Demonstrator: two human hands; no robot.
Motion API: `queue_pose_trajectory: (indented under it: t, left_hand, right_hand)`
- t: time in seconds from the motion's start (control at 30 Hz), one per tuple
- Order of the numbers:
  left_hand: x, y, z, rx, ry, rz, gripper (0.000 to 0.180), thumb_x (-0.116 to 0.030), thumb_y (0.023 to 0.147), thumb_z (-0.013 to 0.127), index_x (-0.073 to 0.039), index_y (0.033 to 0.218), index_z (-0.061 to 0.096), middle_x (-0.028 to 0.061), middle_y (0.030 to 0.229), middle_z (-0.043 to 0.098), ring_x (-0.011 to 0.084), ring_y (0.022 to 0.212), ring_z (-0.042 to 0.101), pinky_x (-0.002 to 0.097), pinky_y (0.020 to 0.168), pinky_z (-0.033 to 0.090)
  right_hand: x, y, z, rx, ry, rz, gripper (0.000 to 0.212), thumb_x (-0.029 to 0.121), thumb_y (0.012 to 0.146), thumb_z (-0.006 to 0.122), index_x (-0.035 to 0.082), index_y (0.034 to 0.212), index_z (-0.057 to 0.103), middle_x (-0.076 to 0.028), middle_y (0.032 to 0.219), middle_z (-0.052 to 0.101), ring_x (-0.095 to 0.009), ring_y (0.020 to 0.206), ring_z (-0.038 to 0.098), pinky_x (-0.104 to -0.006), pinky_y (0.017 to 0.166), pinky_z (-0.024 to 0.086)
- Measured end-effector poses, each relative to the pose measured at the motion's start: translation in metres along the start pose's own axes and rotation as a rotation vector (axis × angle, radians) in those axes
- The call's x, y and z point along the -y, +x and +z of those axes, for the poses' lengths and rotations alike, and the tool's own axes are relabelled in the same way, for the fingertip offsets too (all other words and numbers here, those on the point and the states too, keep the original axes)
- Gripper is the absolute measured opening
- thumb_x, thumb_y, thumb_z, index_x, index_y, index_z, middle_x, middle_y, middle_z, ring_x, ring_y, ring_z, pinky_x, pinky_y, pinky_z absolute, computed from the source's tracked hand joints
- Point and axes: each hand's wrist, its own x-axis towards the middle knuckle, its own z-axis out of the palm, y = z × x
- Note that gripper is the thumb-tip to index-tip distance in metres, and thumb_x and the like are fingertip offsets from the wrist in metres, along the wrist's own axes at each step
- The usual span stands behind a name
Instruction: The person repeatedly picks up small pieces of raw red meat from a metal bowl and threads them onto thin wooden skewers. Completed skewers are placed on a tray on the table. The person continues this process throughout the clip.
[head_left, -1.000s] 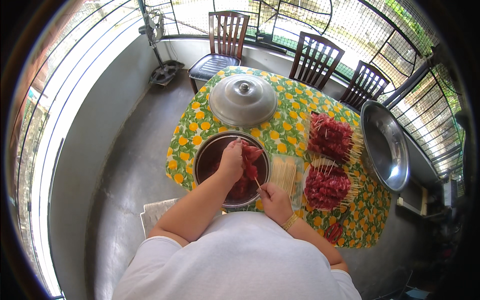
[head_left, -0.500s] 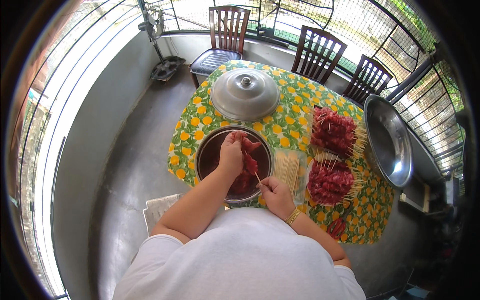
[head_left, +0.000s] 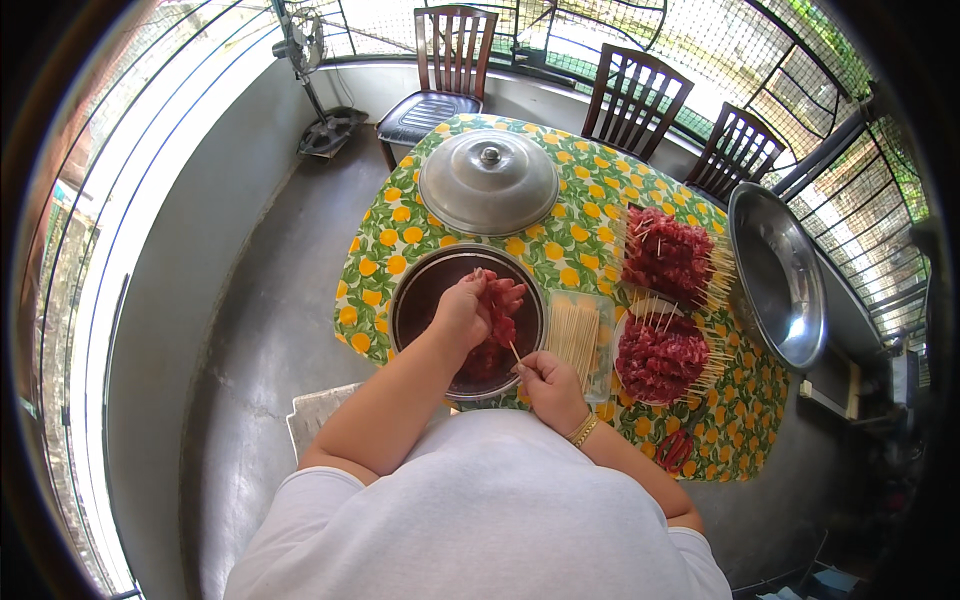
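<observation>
Where the table [head_left: 572, 235] shows its fruit print: our white shirt [head_left: 470, 500] hides part of the near edge.
Pot [head_left: 420, 290]: our left arm [head_left: 385, 405] blocks some of its inside.
Left hand [head_left: 462, 312]: we have it closed around red meat [head_left: 503, 302] over the pot; we can't make out every finger.
Right hand [head_left: 553, 387]: we pinch a thin stick [head_left: 515, 352] by the pot's rim.
Stick: its top is hidden in the meat.
</observation>
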Motion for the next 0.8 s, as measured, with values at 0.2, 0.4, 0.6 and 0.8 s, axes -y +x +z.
queue_pose_trajectory:
  t: [0.2, 0.4, 0.6, 0.8]
  left_hand:
    - [0.007, -0.004, 0.004, -0.05, 0.035, 0.0, 0.014, -0.018, 0.105, 0.044, -0.009, 0.097, 0.052, 0.0148, 0.093, 0.066, 0.0388, 0.099, 0.068, 0.0536, 0.085, 0.055]
    - [0.018, -0.001, 0.007, -0.081, 0.1, 0.056, 0.024, -0.032, 0.105, 0.044, -0.009, 0.1, 0.049, 0.0122, 0.086, 0.064, 0.0307, 0.08, 0.068, 0.0464, 0.07, 0.058]
    - [0.017, 0.01, 0.004, -0.19, 0.391, 0.336, 0.043, -0.05, 0.102, 0.043, -0.009, 0.092, 0.049, 0.0037, 0.067, 0.052, 0.014, 0.049, 0.051, 0.0301, 0.043, 0.044]
    - [0.022, 0.016, 0.008, -0.251, 0.439, 0.449, 0.043, -0.048, 0.103, 0.043, -0.01, 0.084, 0.047, 0.0004, 0.06, 0.048, 0.0109, 0.042, 0.046, 0.0263, 0.038, 0.039]
  right_hand:
    - [0.0, 0.001, 0.001, 0.003, 0.008, 0.016, 0.011, 0.008, 0.095, 0.06, -0.002, 0.094, 0.064, -0.004, 0.072, 0.062, -0.01, 0.064, 0.058, -0.0265, 0.058, 0.047]
    - [-0.002, 0.015, 0.003, -0.044, -0.046, -0.034, 0.013, 0.011, 0.097, 0.058, 0.0, 0.1, 0.063, -0.002, 0.075, 0.062, -0.006, 0.064, 0.056, -0.023, 0.055, 0.045]
    - [0.011, 0.02, 0.004, 0.039, -0.193, -0.062, 0.017, 0.015, 0.093, 0.065, -0.002, 0.094, 0.064, -0.013, 0.077, 0.065, -0.022, 0.069, 0.063, -0.0338, 0.064, 0.05]
    - [0.007, 0.022, 0.008, -0.077, -0.402, -0.278, 0.016, 0.015, 0.089, 0.066, -0.001, 0.092, 0.065, -0.018, 0.082, 0.066, -0.033, 0.077, 0.063, -0.04, 0.069, 0.05]
